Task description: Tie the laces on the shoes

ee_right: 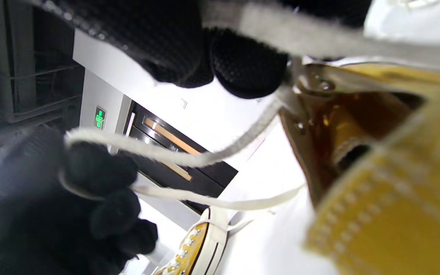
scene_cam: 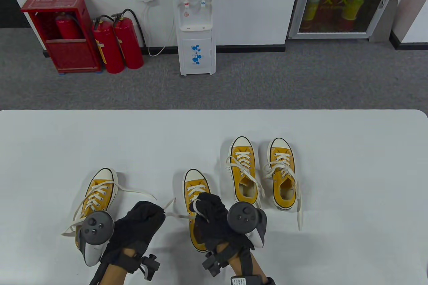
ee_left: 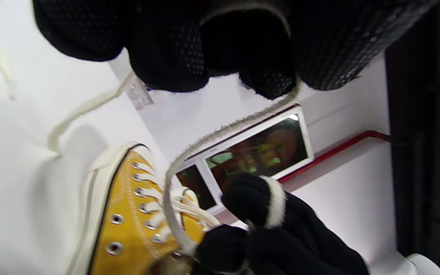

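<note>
Table view shows the yellow shoe [scene_cam: 196, 198] you work on near the bottom middle of the white table [scene_cam: 351, 171], toe pointing away from you, its rear part hidden under your right hand [scene_cam: 214, 218]. Your right hand sits on top of this shoe, fingers curled over the tongue area, and they pinch one cream lace [scene_cam: 195, 205] there. The other end of the lace [scene_cam: 174, 213] runs to the left from the shoe to your left hand [scene_cam: 142, 223], which lies just beside the shoe on its left and grips that end with closed fingers. So both hands are clamped on the lace of the same shoe, close to each other but not touching.

In the left wrist view the lace [ee_left: 220, 133] makes a curved arc from your left fingers [ee_left: 166, 57] at the top down to the eyelets of the shoe [ee_left: 128, 214], and one finger of the right hand [ee_left: 250, 198] has lace wound around it. In the right wrist view the lace [ee_right: 189, 156] stretches from the shoe opening [ee_right: 357, 145] across to the left hand [ee_right: 71, 202].

To the left of your left hand lies a second yellow shoe [scene_cam: 95, 198] with loose laces spread on the table. Farther away on the right, two more yellow shoes [scene_cam: 262, 171] stand side by side, well apart from your hands; their laces look tied in bows.
</note>
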Motion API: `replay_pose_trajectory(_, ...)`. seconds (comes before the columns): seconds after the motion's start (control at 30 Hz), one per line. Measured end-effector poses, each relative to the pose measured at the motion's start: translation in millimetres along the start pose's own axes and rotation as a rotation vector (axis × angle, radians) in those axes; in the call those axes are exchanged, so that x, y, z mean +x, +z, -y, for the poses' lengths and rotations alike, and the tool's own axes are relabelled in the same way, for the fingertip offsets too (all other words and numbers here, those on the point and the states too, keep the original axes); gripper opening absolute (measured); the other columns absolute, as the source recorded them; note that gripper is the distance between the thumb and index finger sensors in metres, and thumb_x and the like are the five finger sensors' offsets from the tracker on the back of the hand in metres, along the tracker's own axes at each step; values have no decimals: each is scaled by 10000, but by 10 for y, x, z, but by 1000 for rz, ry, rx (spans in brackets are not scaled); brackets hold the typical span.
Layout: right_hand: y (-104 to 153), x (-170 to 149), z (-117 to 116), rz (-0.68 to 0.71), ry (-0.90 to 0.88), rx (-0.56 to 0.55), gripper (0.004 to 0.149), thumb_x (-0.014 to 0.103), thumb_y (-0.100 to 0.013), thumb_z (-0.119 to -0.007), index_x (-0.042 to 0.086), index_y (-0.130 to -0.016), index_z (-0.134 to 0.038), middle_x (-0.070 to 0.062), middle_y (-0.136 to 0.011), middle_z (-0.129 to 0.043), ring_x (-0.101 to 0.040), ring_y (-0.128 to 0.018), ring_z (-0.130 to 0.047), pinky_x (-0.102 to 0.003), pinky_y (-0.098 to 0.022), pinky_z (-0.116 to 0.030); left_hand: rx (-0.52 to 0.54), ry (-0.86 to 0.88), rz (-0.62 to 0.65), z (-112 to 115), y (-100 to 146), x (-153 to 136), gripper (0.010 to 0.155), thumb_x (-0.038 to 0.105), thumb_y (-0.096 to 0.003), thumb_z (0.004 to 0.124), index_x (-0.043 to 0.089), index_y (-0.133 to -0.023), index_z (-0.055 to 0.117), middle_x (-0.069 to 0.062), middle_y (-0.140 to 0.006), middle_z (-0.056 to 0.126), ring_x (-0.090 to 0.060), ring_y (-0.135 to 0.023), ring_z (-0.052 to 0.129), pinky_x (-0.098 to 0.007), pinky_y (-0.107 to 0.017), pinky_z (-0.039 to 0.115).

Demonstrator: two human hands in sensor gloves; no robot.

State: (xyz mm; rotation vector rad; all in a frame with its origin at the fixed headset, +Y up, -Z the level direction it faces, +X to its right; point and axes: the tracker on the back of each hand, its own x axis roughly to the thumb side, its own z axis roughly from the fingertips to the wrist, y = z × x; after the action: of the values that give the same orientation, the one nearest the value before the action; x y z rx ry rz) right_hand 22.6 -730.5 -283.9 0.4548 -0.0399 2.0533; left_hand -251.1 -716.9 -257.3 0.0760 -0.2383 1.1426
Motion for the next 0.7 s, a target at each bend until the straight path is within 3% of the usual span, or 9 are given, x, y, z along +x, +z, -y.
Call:
replay_pose_trajectory(0.37, -4, 98, -115, 7, 152, 2, 495, 202, -433, -816, 128, -920, -763, -82, -1029, -542, -182, -609, -859, -530, -587, -675, -61, -212, 247, 282, 123, 450, 382, 414, -443, 890, 324, -814, 881, -47, -912, 829, -278, -633, 936, -607, -619, 714)
replay_pose_trajectory(0.57, 18, 218, -203, 43, 279, 35, 497, 155, -416, -815, 173, -913, -799, -53, -1019, -549, -199, -645, -807, -642, -694, -454, -35, -214, 260, 299, 136, 484, 373, 415, -448, 886, 352, -816, 885, -60, -908, 832, -284, -642, 929, -617, -634, 695)
replay_pose_trajectory(0.7, 40, 269, -253, 78, 356, 72, 477, 124, -408, -803, 196, -876, -858, -41, -1004, -588, -210, -662, -798, -659, -701, -405, 32, -200, 228, 234, 112, 422, 374, 430, -447, 885, 356, -814, 889, -56, -894, 842, -280, -631, 932, -614, -635, 696)
